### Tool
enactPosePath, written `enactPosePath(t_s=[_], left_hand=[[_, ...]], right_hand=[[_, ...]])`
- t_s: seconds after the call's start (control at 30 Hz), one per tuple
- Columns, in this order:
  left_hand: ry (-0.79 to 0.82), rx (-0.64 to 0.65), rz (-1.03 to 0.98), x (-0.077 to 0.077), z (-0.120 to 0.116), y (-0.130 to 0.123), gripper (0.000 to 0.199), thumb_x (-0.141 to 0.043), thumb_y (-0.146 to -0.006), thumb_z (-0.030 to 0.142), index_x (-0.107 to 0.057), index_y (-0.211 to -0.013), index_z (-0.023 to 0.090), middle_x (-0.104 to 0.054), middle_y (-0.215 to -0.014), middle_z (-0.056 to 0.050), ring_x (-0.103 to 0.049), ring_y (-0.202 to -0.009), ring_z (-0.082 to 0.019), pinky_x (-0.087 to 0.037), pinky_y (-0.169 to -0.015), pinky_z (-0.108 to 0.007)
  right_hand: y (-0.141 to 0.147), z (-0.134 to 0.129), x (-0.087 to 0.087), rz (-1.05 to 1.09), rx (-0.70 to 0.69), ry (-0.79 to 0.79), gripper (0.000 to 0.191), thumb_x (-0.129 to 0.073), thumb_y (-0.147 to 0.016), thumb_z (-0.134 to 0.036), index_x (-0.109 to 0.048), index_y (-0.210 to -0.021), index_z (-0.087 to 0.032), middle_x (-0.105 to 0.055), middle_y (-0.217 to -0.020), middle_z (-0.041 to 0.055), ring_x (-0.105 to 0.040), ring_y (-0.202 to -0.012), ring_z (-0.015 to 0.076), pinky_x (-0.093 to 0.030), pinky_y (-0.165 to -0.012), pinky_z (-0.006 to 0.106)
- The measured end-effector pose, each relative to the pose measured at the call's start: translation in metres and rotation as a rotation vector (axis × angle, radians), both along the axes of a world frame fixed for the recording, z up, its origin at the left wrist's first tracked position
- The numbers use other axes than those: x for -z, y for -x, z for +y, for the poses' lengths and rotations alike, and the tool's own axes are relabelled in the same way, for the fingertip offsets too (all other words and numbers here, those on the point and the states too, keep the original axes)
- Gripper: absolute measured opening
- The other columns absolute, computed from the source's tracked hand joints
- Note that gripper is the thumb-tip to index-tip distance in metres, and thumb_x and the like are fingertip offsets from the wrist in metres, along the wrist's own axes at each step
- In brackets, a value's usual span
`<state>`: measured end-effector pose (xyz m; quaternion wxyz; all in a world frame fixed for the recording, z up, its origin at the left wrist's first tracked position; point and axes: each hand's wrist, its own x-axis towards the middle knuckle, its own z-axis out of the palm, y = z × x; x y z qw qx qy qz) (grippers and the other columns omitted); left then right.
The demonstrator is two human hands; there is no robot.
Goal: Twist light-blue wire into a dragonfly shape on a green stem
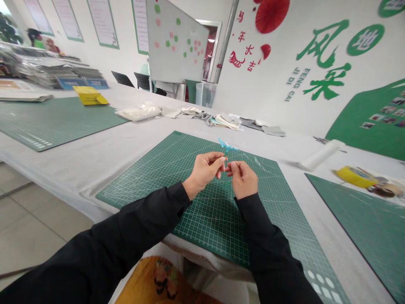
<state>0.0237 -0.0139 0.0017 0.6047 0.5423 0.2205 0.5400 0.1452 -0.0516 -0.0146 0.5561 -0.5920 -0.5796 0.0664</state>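
Observation:
Above the far half of a green gridded cutting mat [152, 169], a small blue beaded flower [227, 146] stands up out of the fingers of my left hand [207, 169]. Thumb and forefinger of that hand pinch its thin green stem just below the petals. Close beside it, on the right, my right hand [243, 178] has its thumb and fingertips pressed together near the lower stem. What lies between those fingertips is too small to make out. Both hands are raised off the mat, in black sleeves.
To the left lies another cutting mat [72, 120] with a yellow paper box [90, 95]; stacked newspapers [41, 69] stand behind. Fabric scraps [221, 120] and a plastic bag [139, 112] line the back. Rightward are a white roll [322, 154], yellow tape [356, 176] and a third mat [363, 215].

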Motion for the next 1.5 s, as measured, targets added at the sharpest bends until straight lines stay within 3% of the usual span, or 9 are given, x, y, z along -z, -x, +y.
enactPosePath(t_s=[0.37,0.63,0.87,1.07,1.2,1.33,1.5], left_hand=[[0.152,-0.067,-0.039,0.002,0.010,0.004,0.010,-0.059,-0.077,0.018,-0.057,-0.071,0.011,-0.052,-0.050,0.005,-0.042,-0.033,-0.002,-0.025,-0.034,-0.016],[0.197,-0.128,-0.030,-0.002,0.015,0.008,0.010,-0.057,-0.078,0.016,-0.058,-0.070,0.011,-0.052,-0.050,0.004,-0.043,-0.035,-0.002,-0.022,-0.034,-0.015],[0.240,-0.163,0.189,0.000,0.016,0.008,0.016,-0.054,-0.078,0.010,-0.055,-0.063,0.011,-0.050,-0.047,0.004,-0.039,-0.031,-0.002,-0.023,-0.034,-0.016],[0.125,-0.114,0.482,-0.001,0.015,0.013,0.020,-0.054,-0.076,0.009,-0.056,-0.056,0.011,-0.049,-0.043,0.003,-0.037,-0.029,-0.003,-0.027,-0.033,-0.017],[0.070,-0.062,0.636,-0.001,0.020,0.017,0.010,-0.056,-0.074,0.010,-0.063,-0.067,0.009,-0.051,-0.043,0.003,-0.037,-0.028,-0.005,-0.027,-0.031,-0.017],[0.028,-0.054,0.697,0.002,0.025,0.019,0.009,-0.059,-0.073,0.014,-0.066,-0.074,0.008,-0.053,-0.044,0.002,-0.038,-0.028,-0.005,-0.030,-0.032,-0.017],[-0.125,-0.007,0.782,0.001,0.022,0.022,0.012,-0.058,-0.071,0.014,-0.067,-0.063,0.011,-0.056,-0.044,-0.001,-0.044,-0.030,-0.008,-0.033,-0.034,-0.019]], right_hand=[[-0.005,-0.001,-0.003,-0.346,0.027,-0.176,0.020,-0.053,-0.086,-0.028,-0.066,-0.074,-0.017,-0.060,-0.070,0.0018,-0.050,-0.058,0.0113,-0.038,-0.055,0.024],[-0.026,0.003,0.000,-0.522,0.113,-0.233,0.020,-0.053,-0.086,-0.029,-0.068,-0.077,-0.018,-0.061,-0.069,0.0014,-0.050,-0.058,0.0114,-0.039,-0.056,0.025],[-0.033,0.002,-0.007,-0.676,0.130,-0.403,0.013,-0.055,-0.085,-0.021,-0.067,-0.079,-0.018,-0.064,-0.073,0.0041,-0.054,-0.067,0.0146,-0.044,-0.063,0.027],[-0.038,-0.002,-0.016,-0.850,0.204,-0.536,0.008,-0.060,-0.083,-0.019,-0.068,-0.080,-0.019,-0.067,-0.073,0.0023,-0.056,-0.071,0.0149,-0.042,-0.063,0.026],[-0.039,-0.005,-0.019,-0.902,0.190,-0.558,0.007,-0.063,-0.082,-0.020,-0.069,-0.080,-0.020,-0.066,-0.070,0.0009,-0.053,-0.068,0.0143,-0.040,-0.061,0.026],[-0.032,-0.011,-0.024,-0.911,0.136,-0.500,0.009,-0.060,-0.084,-0.021,-0.069,-0.082,-0.022,-0.067,-0.073,0.0010,-0.051,-0.068,0.0148,-0.041,-0.062,0.027],[-0.020,-0.019,-0.030,-0.950,0.039,-0.388,0.015,-0.056,-0.086,-0.023,-0.069,-0.082,-0.025,-0.068,-0.077,0.0018,-0.050,-0.067,0.0162,-0.041,-0.063,0.030]])
